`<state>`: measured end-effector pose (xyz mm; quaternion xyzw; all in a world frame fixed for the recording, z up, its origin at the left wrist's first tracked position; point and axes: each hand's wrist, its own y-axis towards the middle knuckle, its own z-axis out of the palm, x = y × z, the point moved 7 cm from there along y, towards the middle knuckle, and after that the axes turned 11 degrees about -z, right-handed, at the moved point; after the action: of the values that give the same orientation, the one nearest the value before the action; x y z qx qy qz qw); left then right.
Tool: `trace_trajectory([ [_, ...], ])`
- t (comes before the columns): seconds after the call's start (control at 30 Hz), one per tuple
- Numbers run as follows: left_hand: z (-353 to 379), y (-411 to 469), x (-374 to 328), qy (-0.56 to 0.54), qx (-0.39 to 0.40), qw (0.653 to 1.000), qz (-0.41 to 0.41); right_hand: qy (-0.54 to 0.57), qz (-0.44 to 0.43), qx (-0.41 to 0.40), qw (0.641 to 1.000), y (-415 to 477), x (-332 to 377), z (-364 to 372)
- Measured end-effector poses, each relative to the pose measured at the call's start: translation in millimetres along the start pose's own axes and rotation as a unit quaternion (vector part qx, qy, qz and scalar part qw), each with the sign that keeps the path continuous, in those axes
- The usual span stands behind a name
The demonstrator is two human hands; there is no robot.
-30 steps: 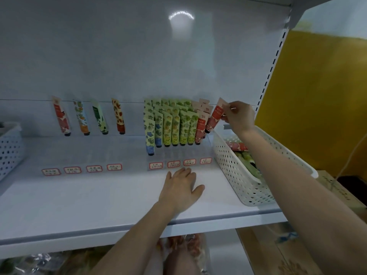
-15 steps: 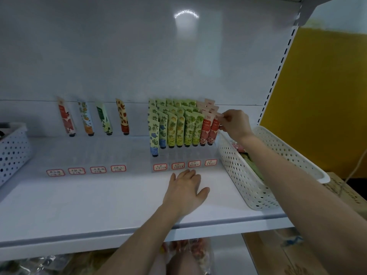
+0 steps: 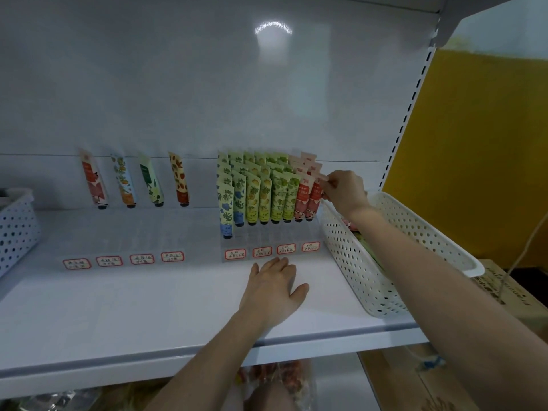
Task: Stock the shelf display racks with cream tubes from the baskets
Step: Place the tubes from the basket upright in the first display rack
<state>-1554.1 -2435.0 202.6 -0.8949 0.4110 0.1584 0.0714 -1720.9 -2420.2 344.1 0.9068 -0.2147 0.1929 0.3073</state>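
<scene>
A clear display rack point(image 3: 271, 232) on the white shelf holds several rows of blue, yellow, green and red cream tubes. My right hand point(image 3: 344, 191) pinches the flat top of a red cream tube point(image 3: 315, 197) standing in the rack's rightmost column. A white perforated basket point(image 3: 355, 262) with more tubes sits right of the rack, under my right forearm. My left hand point(image 3: 272, 289) rests flat and open on the shelf in front of the rack's labels. A second clear rack point(image 3: 124, 247) at the left holds single tubes at its back.
Another white perforated basket point(image 3: 16, 229) stands at the shelf's far left edge. A yellow wall point(image 3: 480, 149) and a cardboard box point(image 3: 501, 286) lie to the right of the shelf upright. Packaged goods show on the level below point(image 3: 275, 381).
My right hand has carried the red tube leftward and down from above the basket into the rack's rightmost column. My left hand has stayed flat on the shelf.
</scene>
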Motion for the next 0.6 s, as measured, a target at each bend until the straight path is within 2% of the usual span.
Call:
trace_trajectory([
  [0.6,-1.0,1.4,0.3,-0.007,-0.022,1.000,0.005,0.043,0.034,0.012,0.998,-2.2,-4.8,0.6],
])
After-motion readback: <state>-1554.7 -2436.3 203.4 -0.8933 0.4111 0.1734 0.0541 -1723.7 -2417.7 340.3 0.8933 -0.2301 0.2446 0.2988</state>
